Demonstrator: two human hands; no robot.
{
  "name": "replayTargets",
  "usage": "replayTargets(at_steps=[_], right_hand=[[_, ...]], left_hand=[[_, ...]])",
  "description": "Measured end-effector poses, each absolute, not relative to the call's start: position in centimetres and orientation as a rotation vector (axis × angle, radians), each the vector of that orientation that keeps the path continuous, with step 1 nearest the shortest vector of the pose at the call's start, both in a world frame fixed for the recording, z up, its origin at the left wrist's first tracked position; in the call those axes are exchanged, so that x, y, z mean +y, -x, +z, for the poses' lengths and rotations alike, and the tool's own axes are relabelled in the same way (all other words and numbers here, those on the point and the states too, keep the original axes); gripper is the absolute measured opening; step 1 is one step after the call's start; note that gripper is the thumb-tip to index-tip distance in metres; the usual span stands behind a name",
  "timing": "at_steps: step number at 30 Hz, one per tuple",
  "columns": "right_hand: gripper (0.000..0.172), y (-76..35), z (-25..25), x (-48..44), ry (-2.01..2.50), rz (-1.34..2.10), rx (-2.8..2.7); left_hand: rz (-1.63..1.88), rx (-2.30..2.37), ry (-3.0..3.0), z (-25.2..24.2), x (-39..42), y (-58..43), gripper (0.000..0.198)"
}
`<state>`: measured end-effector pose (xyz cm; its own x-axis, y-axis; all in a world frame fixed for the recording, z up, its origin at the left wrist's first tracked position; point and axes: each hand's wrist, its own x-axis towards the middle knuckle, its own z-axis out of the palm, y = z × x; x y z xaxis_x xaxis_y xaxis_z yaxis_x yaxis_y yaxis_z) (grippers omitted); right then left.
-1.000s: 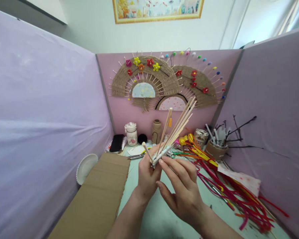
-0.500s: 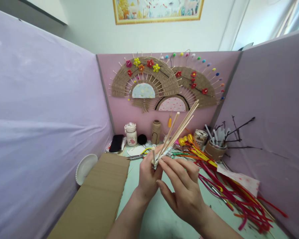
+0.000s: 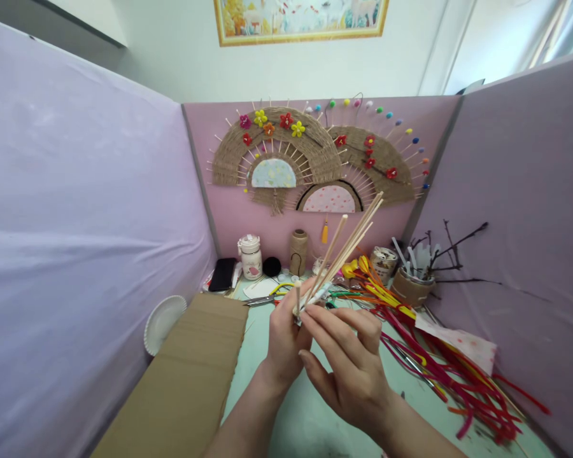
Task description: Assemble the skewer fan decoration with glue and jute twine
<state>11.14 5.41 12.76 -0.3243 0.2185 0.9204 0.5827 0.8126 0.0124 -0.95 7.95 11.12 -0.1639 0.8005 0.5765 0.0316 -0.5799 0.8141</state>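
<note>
My left hand [image 3: 285, 331] is wrapped round a small piece covered in pale patterned cloth [image 3: 321, 292], seen nearly edge-on. Thin wooden sticks [image 3: 351, 242] rise from it, slanting up to the right, and one short stick [image 3: 298, 296] points toward me. Much of the piece is hidden by my fingers. My right hand [image 3: 346, 356] lies against its near edge with the fingertips touching it; the fingers are stretched out and the thumb stands apart.
A cardboard sheet [image 3: 186, 375] lies at left beside a white plate [image 3: 165, 324]. Scissors [image 3: 267, 298], a twine spool [image 3: 298, 253] and a white bottle [image 3: 251, 257] stand behind. Pipe cleaners [image 3: 439, 362] spread at right. Twine fans [image 3: 229, 152] hang on the back panel.
Both hands and the stick piece have shifted very slightly, with the short stick a little more upright. The grip looks the same.
</note>
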Motion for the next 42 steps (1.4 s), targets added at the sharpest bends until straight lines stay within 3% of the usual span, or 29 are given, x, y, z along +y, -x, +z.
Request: replayTargets(at_steps=[11, 17, 23, 29, 33, 36, 42], right_hand=[[0.042, -11.2, 12.7, 5.3, 0.619, -0.414, -1.907], [0.044, -13.3, 13.1, 4.1, 0.671, -0.389, -1.851], [0.034, -19.3, 10.7, 3.4, 0.999, -0.251, -1.873], [0.02, -26.9, 5.8, 1.1, 1.714, 0.207, -2.178], [0.033, -27.5, 3.4, -1.8, 1.902, 0.466, -2.205], [0.046, -25.9, 1.9, -3.0, 1.937, 0.474, -2.142], [0.02, -24.6, -0.2, -3.0, 1.97, 0.423, -2.052]], left_hand=[[1.729, 0.957, -1.619, 10.5, 8.1, 1.5, 0.037], [1.867, 1.033, -1.602, 11.1, 8.6, 1.7, 0.032], [2.101, 1.167, -1.405, 11.8, 9.4, 2.5, 0.033], [2.193, 1.149, -1.132, 11.6, 10.6, 2.2, 0.029], [2.204, 1.111, -1.168, 11.0, 11.1, 1.9, 0.027], [2.147, 1.234, -1.24, 10.4, 11.3, 1.9, 0.029], [2.037, 1.344, -1.301, 10.1, 11.5, 2.2, 0.038]])
